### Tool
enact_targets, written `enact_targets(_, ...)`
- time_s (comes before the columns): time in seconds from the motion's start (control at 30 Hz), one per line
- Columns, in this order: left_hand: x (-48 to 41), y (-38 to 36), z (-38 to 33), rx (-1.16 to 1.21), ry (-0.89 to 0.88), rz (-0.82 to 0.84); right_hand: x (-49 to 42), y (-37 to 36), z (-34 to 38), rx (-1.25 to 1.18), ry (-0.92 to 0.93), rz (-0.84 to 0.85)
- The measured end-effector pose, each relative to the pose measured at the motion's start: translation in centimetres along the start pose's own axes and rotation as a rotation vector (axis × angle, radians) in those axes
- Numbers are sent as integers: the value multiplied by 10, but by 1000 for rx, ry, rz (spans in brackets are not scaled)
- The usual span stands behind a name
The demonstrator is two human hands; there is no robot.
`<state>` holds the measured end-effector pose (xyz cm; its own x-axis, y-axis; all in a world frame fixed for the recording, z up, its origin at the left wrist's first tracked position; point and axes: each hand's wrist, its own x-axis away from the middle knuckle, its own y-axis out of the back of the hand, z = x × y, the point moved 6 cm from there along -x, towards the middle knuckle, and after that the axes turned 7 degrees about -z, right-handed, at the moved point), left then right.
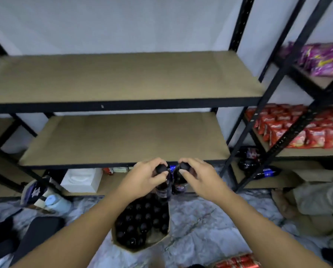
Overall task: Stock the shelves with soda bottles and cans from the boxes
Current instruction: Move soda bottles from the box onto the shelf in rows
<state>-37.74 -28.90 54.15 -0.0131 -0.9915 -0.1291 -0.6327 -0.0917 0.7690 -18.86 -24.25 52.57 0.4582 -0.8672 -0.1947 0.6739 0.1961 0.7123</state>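
Observation:
An open cardboard box (123,246) on the floor holds several dark soda bottles (140,219) with black caps. My left hand (144,177) grips the cap of one dark bottle (162,190) lifted above the box. My right hand (198,176) grips the cap of a second dark bottle (179,185) right beside it. Both bottles hang in front of the edge of the lower brown shelf board (123,140). The upper shelf board (113,76) above it carries nothing.
Black metal uprights (237,149) frame the shelves. The rack to the right holds red snack packs (289,130) and purple packs (322,59). Red cans (237,263) lie at the bottom edge. A white box (82,179) and a cap (35,192) sit low on the left.

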Motion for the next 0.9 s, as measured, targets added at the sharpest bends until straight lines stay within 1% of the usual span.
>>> enact_targets(0.2, -50, 38, -75, 10, -186, -93, -17, 98, 23, 2, 2, -130)
enact_targets(0.37, -101, 74, -131, 90, -236, -141, -43, 171, 40, 44, -2, -217)
enact_targets(0.47, -135, 91, -160, 128, -281, -157, -61, 212, 51, 24, 2, -274)
enact_targets(0.6, -172, 111, -182, 191, -329, -260, -86, 244, 62, 21, 26, -336)
enact_targets(0.77, -237, 136, -206, 244, -378, -280, -144, 284, 65, 44, 45, -427)
enact_targets(0.9, -296, 147, -213, 269, -391, -300, -196, 306, 57, 70, 24, -480)
